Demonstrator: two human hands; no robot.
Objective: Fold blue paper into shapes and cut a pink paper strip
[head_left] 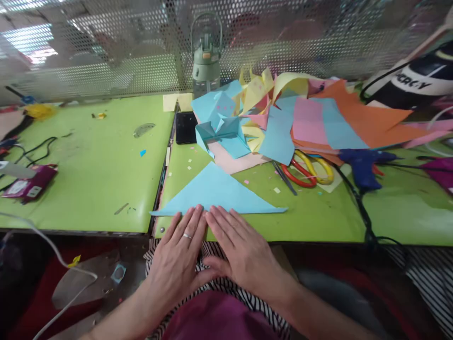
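Observation:
A sheet of light blue paper (215, 191), folded into a wide triangle, lies on the green table with its point facing away from me. Along its near folded edge, just left of the middle, rest the flat fingertips of my left hand (180, 255), which wears a ring. My right hand (244, 252) lies beside it, fingers stretched out and tips on the same edge. The two hands almost meet at the index fingers, and the thumbs are close together below. Neither hand grips anything.
Behind the triangle are a folded blue paper piece (226, 134), a phone (186, 127) and a bottle (206, 68). Scissors with red and yellow handles (307, 170), a blue glue gun (364, 165) and orange paper sheets (368, 113) are to the right. A purple box (33, 182) sits left.

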